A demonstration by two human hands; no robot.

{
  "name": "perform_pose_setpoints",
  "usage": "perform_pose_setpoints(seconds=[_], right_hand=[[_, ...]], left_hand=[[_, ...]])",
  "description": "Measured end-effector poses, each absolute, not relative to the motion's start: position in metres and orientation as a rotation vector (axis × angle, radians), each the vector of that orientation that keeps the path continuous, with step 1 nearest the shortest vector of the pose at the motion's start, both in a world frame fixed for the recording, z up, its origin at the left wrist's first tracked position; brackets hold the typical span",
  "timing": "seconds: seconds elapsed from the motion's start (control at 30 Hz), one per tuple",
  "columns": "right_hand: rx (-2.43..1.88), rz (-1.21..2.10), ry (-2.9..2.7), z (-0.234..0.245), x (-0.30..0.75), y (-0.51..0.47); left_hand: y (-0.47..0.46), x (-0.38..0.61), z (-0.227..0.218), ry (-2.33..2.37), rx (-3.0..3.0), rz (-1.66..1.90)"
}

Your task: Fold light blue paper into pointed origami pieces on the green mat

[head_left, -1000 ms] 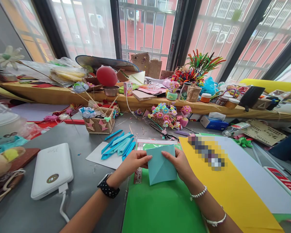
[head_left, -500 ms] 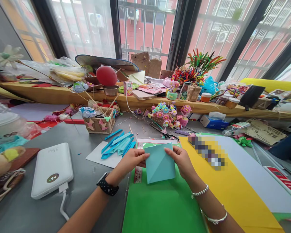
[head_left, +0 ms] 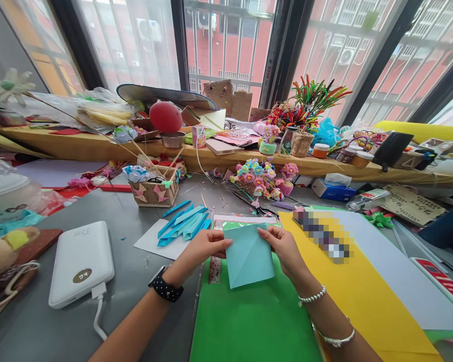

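Both our left hand (head_left: 207,246) and right hand (head_left: 285,247) pinch the blue paper (head_left: 249,259) near its top, over the green sheet (head_left: 252,324). We should grip lightly, keeping edges square; whether it is doubled, we can't quite tell.

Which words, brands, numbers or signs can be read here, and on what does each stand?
"35W": on the white power bank.
Too small or blurred to read:
digits on its round display;
red characters on the window frame;
print on the plastic bottle;
lettering on the tan card;
print on the blue tissue box;
logo on the glass jar.
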State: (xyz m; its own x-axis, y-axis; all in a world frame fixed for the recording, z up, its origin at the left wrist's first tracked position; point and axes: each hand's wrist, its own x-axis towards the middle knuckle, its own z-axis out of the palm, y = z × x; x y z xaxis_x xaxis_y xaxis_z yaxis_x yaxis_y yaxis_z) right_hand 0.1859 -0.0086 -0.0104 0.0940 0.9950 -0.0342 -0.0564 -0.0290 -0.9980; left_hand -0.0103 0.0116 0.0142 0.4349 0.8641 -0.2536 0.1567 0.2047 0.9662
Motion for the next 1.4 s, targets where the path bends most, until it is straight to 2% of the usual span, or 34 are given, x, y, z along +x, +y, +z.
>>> perform_pose_setpoints(seconds=[0.17, 0.33, 0.9, 1.13, 1.4], right_hand=[[-1.261, 1.205, -1.379, -0.007, 0.180, -0.012], [-1.308, 1.204, -1.583, -0.003, 0.172, -0.017], [-1.248, 1.235, -1.512, -0.003, 0.173, -0.016], [-1.290, 1.066, -1.546, -0.003, 0.171, -0.018], [-1.308, 1.160, -1.613, 0.001, 0.177, -0.017]], left_hand=[[0.014, -0.012, 0.009, 1.037, 1.489, 0.652], [0.011, -0.010, 0.007, 1.100, 1.650, 0.518], [0.007, -0.009, 0.016, 1.099, 1.688, 0.455], [0.005, -0.007, 0.018, 1.091, 1.685, 0.476], [0.008, -0.009, 0.017, 1.101, 1.686, 0.627]])
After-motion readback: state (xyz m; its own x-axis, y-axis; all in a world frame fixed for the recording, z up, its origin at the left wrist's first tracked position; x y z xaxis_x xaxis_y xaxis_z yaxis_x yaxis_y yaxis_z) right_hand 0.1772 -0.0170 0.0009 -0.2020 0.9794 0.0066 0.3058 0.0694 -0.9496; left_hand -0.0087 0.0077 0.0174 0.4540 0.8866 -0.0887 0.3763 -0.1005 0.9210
